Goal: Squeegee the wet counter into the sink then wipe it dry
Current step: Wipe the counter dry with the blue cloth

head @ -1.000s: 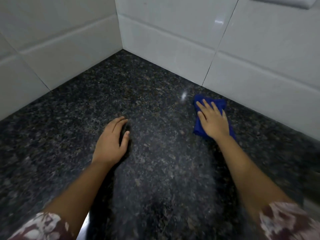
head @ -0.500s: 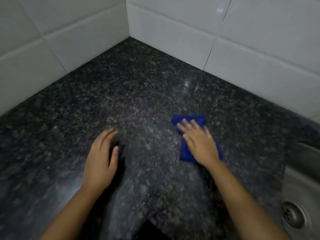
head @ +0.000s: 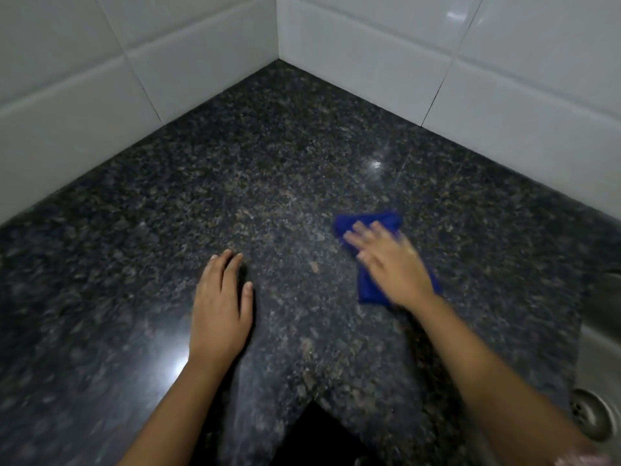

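Observation:
A dark speckled granite counter [head: 285, 169] fills the corner between two tiled walls. My right hand [head: 391, 264] lies flat on a folded blue cloth [head: 368, 222], pressing it on the counter right of centre; the hand is blurred. My left hand [head: 220, 307] rests palm down on the counter, fingers together, holding nothing. A steel sink [head: 601, 358] with its drain [head: 591, 415] shows at the right edge. No squeegee is in view.
White wall tiles [head: 504, 79] rise behind and to the left of the counter. A dark notch [head: 316, 438] cuts into the counter's front edge between my forearms. Light glints on the stone near my left wrist.
My right hand has slid the blue cloth from near the back wall toward me and the counter's middle. The view dropped, bringing the sink into sight. My left hand stays planted.

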